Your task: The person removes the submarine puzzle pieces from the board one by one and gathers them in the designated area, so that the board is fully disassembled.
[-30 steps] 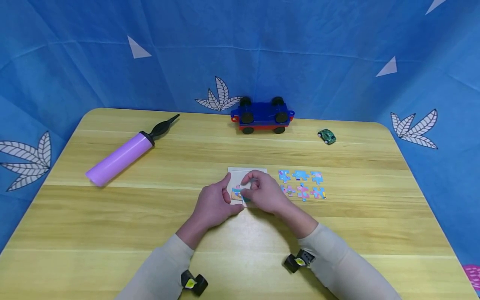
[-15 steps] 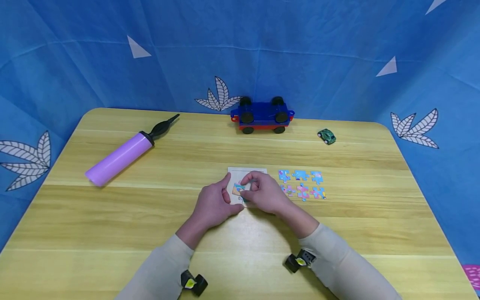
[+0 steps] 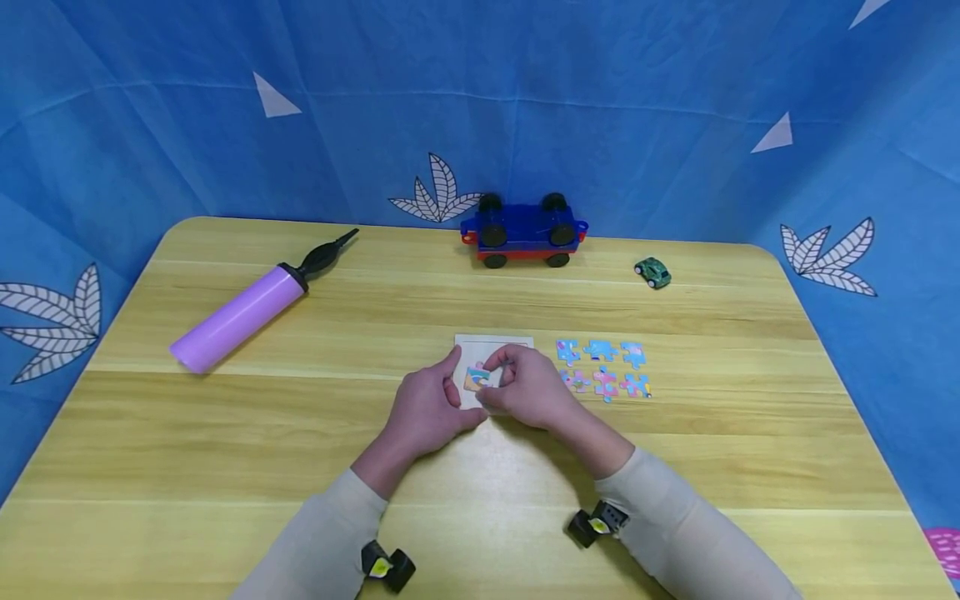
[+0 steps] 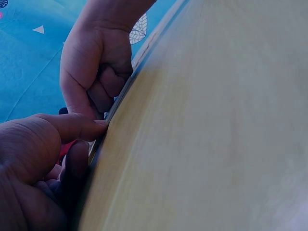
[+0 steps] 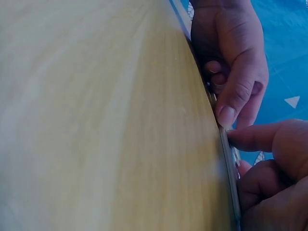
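Note:
A pale square puzzle board (image 3: 472,341) lies at mid-table. Its left side and lower edge are gripped by my left hand (image 3: 426,410), thumb along the near edge. Over the board, my right hand (image 3: 536,387) pinches a small orange-and-blue puzzle piece (image 3: 476,380) between thumb and index finger. Part of the board is hidden beneath that hand. In the left wrist view, the left hand (image 4: 29,154) and right hand (image 4: 96,67) meet at table height. Seen from the right wrist, the right hand (image 5: 284,163) faces the left thumb; the piece is not discernible there.
Several loose blue and pink puzzle pieces (image 3: 602,351) lie right of the board in two rows. Farther back are a blue-and-red toy wagon (image 3: 528,229) and a small green toy car (image 3: 653,273). A purple hand pump (image 3: 240,319) lies at left.
The orange-and-blue piece has shifted slightly up and right over the board. The right hand's fingers have adjusted a little, and a teal patch below them is now covered. The left hand stays put.

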### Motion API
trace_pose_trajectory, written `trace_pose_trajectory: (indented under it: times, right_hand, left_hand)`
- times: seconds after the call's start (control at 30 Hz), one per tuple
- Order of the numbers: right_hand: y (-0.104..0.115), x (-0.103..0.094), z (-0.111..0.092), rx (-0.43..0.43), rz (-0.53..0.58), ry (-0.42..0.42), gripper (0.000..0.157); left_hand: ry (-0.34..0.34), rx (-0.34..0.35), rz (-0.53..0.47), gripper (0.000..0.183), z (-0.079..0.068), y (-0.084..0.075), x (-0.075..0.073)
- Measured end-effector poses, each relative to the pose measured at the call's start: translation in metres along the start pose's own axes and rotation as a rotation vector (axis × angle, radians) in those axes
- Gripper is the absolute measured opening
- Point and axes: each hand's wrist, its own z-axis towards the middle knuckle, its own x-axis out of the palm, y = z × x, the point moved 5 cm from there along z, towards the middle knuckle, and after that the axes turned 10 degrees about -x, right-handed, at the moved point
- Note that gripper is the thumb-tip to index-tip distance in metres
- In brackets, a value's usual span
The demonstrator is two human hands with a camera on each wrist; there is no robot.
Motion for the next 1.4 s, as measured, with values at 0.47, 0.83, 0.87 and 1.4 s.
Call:
trace_pose_trajectory:
  times: [0.47, 0.83, 0.87, 1.4]
  right_hand:
    - [0.002, -0.001, -0.003, -0.027, 0.046, 0.013, 0.032]
    - [0.005, -0.001, -0.003, -0.045, 0.047, 0.042, 0.029]
    - [0.004, -0.001, -0.003, -0.045, 0.054, 0.041, 0.029]
    - [0.000, -0.016, -0.028, -0.101, 0.123, -0.033, 0.029]
  left_hand:
    - [-0.025, 0.054, 0.025, 0.095, 0.000, 0.000, 0.000]
    - [-0.021, 0.037, 0.009, 0.096, -0.001, -0.001, 0.000]
    - [-0.019, 0.035, 0.007, 0.096, -0.001, -0.001, 0.000]
    - [-0.009, 0.027, 0.000, 0.096, 0.000, 0.000, 0.000]
